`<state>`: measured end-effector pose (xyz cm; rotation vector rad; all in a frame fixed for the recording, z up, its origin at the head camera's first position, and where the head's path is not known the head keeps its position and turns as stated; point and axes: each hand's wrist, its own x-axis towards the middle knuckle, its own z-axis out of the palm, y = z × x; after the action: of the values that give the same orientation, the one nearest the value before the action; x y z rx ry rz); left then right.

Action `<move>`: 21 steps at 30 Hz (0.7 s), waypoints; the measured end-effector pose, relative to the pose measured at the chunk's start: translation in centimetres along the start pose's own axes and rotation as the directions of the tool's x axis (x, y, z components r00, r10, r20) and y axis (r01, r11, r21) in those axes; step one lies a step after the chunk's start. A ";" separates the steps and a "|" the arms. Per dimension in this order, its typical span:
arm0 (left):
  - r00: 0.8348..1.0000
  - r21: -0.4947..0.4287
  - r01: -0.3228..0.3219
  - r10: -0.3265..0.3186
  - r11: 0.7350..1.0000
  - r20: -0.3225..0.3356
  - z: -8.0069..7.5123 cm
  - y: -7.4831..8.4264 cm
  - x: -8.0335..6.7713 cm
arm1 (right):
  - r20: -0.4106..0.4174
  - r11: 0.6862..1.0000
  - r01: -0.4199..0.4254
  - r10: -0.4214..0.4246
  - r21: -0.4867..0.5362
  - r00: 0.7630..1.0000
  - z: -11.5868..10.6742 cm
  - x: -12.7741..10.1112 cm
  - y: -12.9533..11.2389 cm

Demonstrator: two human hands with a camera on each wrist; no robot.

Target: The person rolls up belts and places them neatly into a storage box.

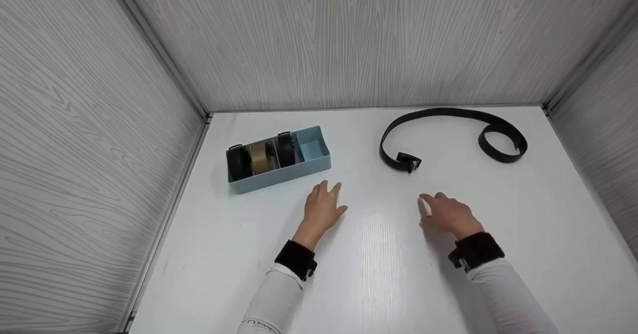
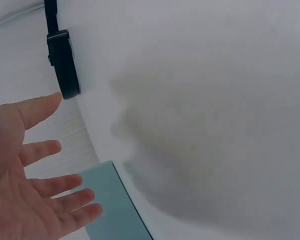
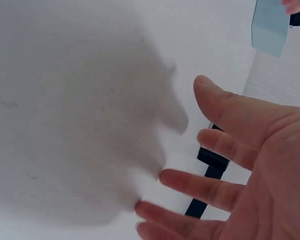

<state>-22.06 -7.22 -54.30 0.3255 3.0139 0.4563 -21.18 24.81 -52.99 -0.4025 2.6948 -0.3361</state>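
Hands are held low over the white table (image 1: 379, 274), palms down, nothing gripped in either one. The left hand (image 1: 323, 208) is seen just in front of the blue box (image 1: 313, 150), fingers straight and slightly spread; in the left wrist view the fingers (image 2: 50, 187) are clearly apart and empty. The right hand (image 1: 447, 213) is placed a bit to the right of it, fingers loosely spread too, which is confirmed by the right wrist view (image 3: 250, 170). Whether the palms are actually touching the table can't be told from here, tbh.

The black belt (image 1: 438, 114) is laid out beyond the right hand, near it but not touched, with its buckle (image 1: 408, 162) at the near end and the far end curled into a loop (image 1: 501, 144). Three rolled belts (image 1: 261, 158), dark, tan and dark, are packed upright in the left part of the box, and the right compartment is left showing its blue floor.
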 end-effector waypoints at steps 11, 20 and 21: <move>0.989 0.106 -0.061 0.045 0.993 0.141 1.6 -0.1 -0.7 | -0.050 0.994 0.103 -0.101 0.043 0.994 -2.3 3.8 -1.0; 0.988 0.117 -0.058 0.040 0.991 0.151 1.4 0.0 -0.2 | -0.034 0.992 0.120 -0.119 0.037 0.992 -2.7 6.0 -0.1; 0.988 0.119 -0.055 0.036 0.991 0.153 1.4 -0.1 -0.2 | -0.033 0.992 0.122 -0.121 0.043 0.992 -2.7 6.1 -0.1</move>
<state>-21.76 -6.92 -55.65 0.4184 2.8978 0.2367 -27.63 23.22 -52.63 -0.5536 2.6927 -0.4396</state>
